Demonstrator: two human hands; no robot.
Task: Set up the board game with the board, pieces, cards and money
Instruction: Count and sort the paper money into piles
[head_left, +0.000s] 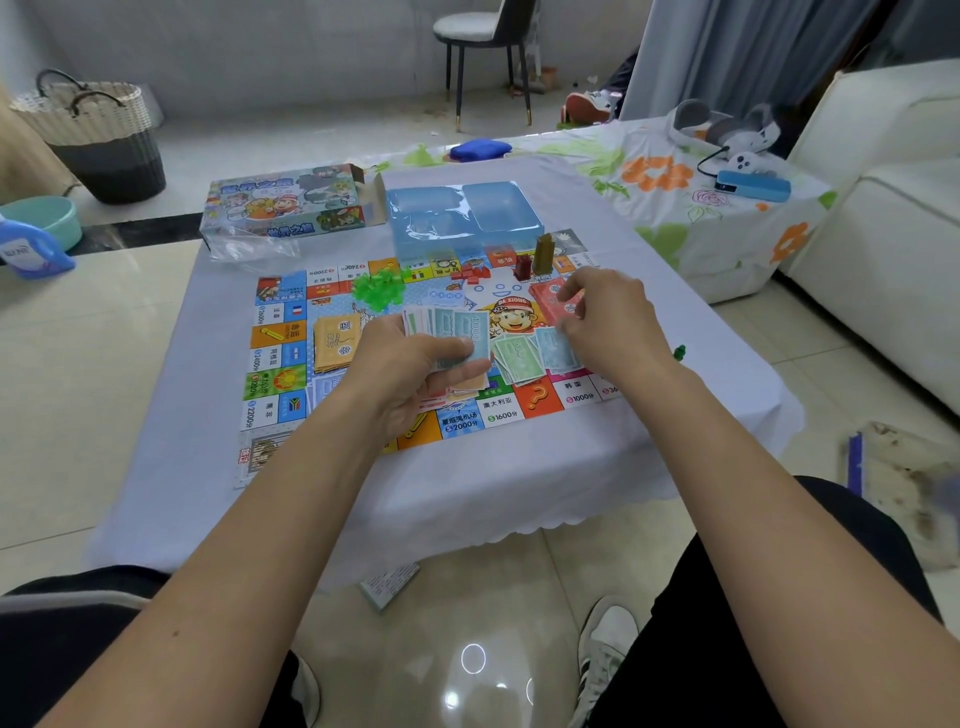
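While the left hand (415, 364) grips a fanned wad of banknotes (447, 325) over the board's (280, 358) near edge, the right hand (602, 317), fingers curled and seemingly empty, hovers nearer the sorted money piles (540, 353) just rightward.

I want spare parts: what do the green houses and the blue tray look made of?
The green houses look like glossy, translucent moulded plastic, since light glows through them. The blue tray seems thin, shiny formed plastic: see-through walls with glare.
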